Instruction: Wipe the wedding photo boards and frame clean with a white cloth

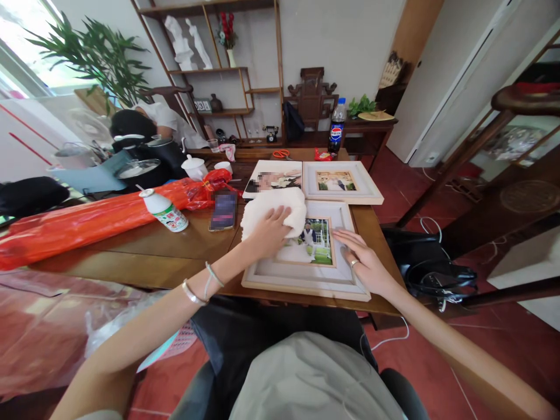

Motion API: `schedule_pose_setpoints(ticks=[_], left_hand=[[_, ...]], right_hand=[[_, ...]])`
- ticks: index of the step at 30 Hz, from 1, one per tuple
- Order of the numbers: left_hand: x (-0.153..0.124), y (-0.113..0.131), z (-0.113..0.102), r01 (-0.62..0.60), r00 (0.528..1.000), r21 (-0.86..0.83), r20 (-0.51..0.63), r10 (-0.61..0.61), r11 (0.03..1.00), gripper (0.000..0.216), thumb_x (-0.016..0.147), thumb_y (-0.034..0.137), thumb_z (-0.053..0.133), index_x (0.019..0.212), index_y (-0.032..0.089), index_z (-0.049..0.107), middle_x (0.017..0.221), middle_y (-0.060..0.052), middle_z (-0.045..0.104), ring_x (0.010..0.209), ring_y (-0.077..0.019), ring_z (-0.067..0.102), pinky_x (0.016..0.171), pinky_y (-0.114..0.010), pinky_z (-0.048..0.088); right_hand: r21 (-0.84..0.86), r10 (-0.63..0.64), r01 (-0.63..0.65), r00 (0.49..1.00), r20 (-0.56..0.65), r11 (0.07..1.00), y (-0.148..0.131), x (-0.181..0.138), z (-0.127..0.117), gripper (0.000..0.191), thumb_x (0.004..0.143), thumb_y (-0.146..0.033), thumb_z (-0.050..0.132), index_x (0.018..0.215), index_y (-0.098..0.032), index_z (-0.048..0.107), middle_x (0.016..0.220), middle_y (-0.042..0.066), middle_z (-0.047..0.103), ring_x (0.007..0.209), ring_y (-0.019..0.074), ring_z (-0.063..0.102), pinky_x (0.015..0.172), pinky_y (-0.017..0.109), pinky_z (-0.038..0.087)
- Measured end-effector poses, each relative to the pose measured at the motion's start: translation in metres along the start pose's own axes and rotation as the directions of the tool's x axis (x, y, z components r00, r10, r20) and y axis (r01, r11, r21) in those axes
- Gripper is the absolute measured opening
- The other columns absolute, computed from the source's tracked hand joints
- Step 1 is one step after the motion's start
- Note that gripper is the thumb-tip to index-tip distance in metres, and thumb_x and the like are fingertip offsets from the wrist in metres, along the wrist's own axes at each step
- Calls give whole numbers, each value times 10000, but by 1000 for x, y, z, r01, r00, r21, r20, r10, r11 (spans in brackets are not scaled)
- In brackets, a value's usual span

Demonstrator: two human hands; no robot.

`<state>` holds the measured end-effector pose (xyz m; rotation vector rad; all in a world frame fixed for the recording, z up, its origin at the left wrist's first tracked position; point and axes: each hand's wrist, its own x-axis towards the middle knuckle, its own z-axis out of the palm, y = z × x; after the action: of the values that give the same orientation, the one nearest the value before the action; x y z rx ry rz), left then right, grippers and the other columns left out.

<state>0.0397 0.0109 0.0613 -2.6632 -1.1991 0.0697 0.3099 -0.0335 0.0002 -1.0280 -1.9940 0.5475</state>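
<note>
My left hand (272, 232) presses a folded white cloth (273, 210) onto the left part of a picture frame (301, 283), its fingers bent over the cloth. This frame is pale wood with a wide white mount and lies face up at the table's front edge. Inside it a photo (321, 242) shows a person and greenery; cloth and hand hide its left side. Stretched out, the fingers of my right hand (361, 256) rest on the frame's right side. Behind lie a second framed picture (371, 184) and a photo panel (286, 172), partly covered by the cloth.
Left of the frame lie a phone (223, 211), a white bottle (164, 210) and a long red plastic-wrapped bundle (109, 219). Orange-handled scissors (281, 154), a cola bottle (336, 128) and a white teapot (193, 168) stand farther back. A black bag (424, 262) is at the right.
</note>
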Motion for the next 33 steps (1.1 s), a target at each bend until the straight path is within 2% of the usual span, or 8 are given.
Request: schedule_pose_setpoints(ticks=[6, 10, 14, 20, 23, 25, 30, 33], left_hand=[[-69, 63, -40, -67, 986, -112, 146, 83, 991, 256, 851, 235, 534, 1020, 140, 701, 1434, -217, 427, 1322, -386, 401, 1034, -499, 381], [-88, 85, -53, -106, 983, -204, 127, 134, 973, 262, 856, 270, 533, 1028, 171, 704, 1439, -192, 431, 1315, -367, 420, 1029, -482, 403], [-68, 73, -35, 5, 996, -164, 93, 11, 986, 281, 865, 267, 529, 1054, 125, 680, 1467, -217, 377, 1347, -386, 361, 1053, -496, 371], [-7, 17, 2, 186, 980, -45, -57, -188, 982, 307, 904, 274, 490, 1112, 111, 645, 1503, -205, 318, 1389, -385, 276, 1086, -521, 305], [16, -3, 8, 187, 979, -13, -83, -187, 982, 313, 906, 258, 486, 1132, 108, 642, 1528, -199, 264, 1408, -396, 213, 1097, -538, 276], [21, -2, 6, 153, 987, 3, -46, -153, 988, 310, 901, 239, 487, 1141, 121, 644, 1525, -195, 274, 1401, -407, 225, 1088, -552, 283], [-15, 52, -24, 17, 995, -1, 100, -17, 1000, 336, 878, 165, 470, 1169, 129, 635, 1451, -234, 389, 1334, -436, 353, 1003, -574, 378], [-48, 92, -49, -155, 973, -107, 154, 170, 982, 317, 877, 221, 485, 1140, 150, 646, 1428, -233, 423, 1289, -437, 421, 968, -558, 420]], right_hand=[[-9, 8, -8, 1000, 20, 1000, -1, 1, -1, 512, 859, -102, 420, 1312, -307, 537, 1375, 20, 530, 1332, 224, 401, 1131, 539, 306], [-8, 9, -9, 999, 34, 1000, -1, 1, -2, 504, 867, -109, 412, 1315, -306, 533, 1393, 18, 512, 1345, 221, 383, 1139, 538, 290], [-8, -16, 16, 999, 29, 1000, 1, 1, -2, 539, 848, -82, 400, 1321, -306, 527, 1387, 15, 518, 1337, 217, 393, 1134, 530, 304], [-5, -25, 25, 999, 32, 1000, 2, 1, -2, 538, 847, -76, 393, 1321, -292, 527, 1380, 27, 523, 1335, 220, 393, 1131, 540, 303], [0, -9, 9, 1000, 25, 1000, 1, 1, -2, 510, 858, -94, 398, 1309, -285, 542, 1374, 37, 529, 1332, 230, 397, 1128, 546, 306], [7, -11, 11, 1000, 24, 1000, 0, 2, -2, 507, 856, -97, 403, 1303, -286, 548, 1368, 37, 536, 1327, 232, 405, 1128, 543, 307], [6, -18, 18, 1000, 23, 1000, 0, 1, -2, 533, 846, -88, 406, 1319, -299, 532, 1370, 25, 534, 1327, 228, 404, 1130, 540, 305], [0, -6, 6, 1000, 30, 1000, -1, 1, -2, 531, 844, -93, 411, 1316, -303, 536, 1376, 20, 529, 1331, 233, 400, 1133, 541, 297]])
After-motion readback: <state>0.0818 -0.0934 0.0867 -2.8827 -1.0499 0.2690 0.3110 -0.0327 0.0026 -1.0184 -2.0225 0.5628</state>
